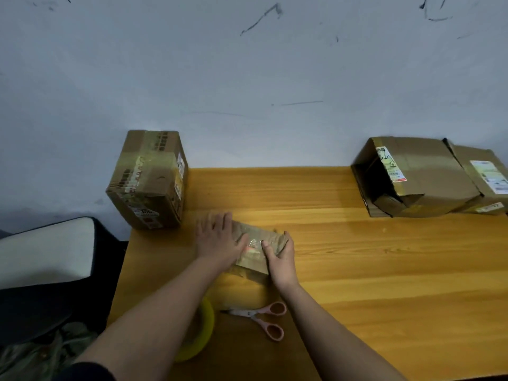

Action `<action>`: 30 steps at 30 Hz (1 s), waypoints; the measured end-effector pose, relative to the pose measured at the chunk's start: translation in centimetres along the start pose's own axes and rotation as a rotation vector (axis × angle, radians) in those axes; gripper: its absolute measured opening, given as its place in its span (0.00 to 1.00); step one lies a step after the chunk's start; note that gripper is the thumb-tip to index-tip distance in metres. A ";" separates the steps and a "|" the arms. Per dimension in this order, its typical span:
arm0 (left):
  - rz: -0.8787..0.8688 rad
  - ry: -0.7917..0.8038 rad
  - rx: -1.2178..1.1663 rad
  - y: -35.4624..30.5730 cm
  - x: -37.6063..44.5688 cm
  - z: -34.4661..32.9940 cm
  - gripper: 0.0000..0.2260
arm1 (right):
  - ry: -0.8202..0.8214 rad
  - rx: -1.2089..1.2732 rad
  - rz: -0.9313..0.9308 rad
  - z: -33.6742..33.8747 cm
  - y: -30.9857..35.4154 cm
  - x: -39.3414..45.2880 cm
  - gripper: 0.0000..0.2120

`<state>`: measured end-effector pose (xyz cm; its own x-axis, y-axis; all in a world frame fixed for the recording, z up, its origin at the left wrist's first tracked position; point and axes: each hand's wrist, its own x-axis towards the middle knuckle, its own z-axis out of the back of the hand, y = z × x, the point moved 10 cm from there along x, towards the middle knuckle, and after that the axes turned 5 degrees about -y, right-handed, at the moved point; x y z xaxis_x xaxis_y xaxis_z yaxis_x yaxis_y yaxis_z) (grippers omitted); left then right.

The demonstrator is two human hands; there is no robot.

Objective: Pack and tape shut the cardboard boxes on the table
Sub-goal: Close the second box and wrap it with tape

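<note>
A person's left hand (217, 240) lies flat with fingers spread on a small cardboard box (257, 250) near the left edge of a wooden table (384, 270), while the right hand (280, 259) curls around the box's right end, thumb on top; bare tabletop stretches to the right of the box. The brown box is glossy with clear tape, scissors (262, 318) and a yellow tape roll (202, 329) nearer the person, a taped box (149, 178) beyond-left, and an open box (409, 176) far right.

Wooden table (384, 270) with cardboard boxes (412, 174), scissors (261, 318), tape roll (202, 331).
</note>
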<state>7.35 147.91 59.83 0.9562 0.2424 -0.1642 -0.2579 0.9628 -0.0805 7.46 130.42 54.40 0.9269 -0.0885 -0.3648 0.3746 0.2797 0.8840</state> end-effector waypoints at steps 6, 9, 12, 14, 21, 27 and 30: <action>-0.232 -0.156 0.045 -3.7 -0.1 0.6 0.29 | 0.006 -0.177 0.040 0.6 0.9 -0.1 0.34; -0.351 -0.137 0.078 -3.2 0.7 0.0 0.34 | 0.043 -0.176 0.055 0.4 1.1 0.1 0.32; -0.470 -0.106 0.081 -2.6 1.0 0.1 0.37 | 0.113 -0.130 0.043 -0.1 1.0 0.2 0.28; -0.438 -0.077 0.122 -1.5 1.1 0.0 0.38 | 0.156 -0.118 0.037 -0.4 0.9 0.3 0.26; 0.169 -0.036 -0.815 4.7 0.4 -2.2 0.24 | 0.279 0.136 -0.125 -1.3 0.6 0.0 0.31; 0.537 0.186 -1.351 5.1 -1.2 -5.5 0.28 | 0.279 0.276 -0.266 -2.2 -0.9 0.5 0.31; 0.540 0.202 -1.311 5.3 -0.9 -6.3 0.28 | 0.292 0.233 -0.241 -2.2 -1.0 1.0 0.35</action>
<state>4.20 152.07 53.41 0.6945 0.4085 -0.5922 -0.6230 -0.0703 -0.7791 7.98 132.15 52.52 0.7793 0.1579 -0.6064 0.6057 0.0577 0.7936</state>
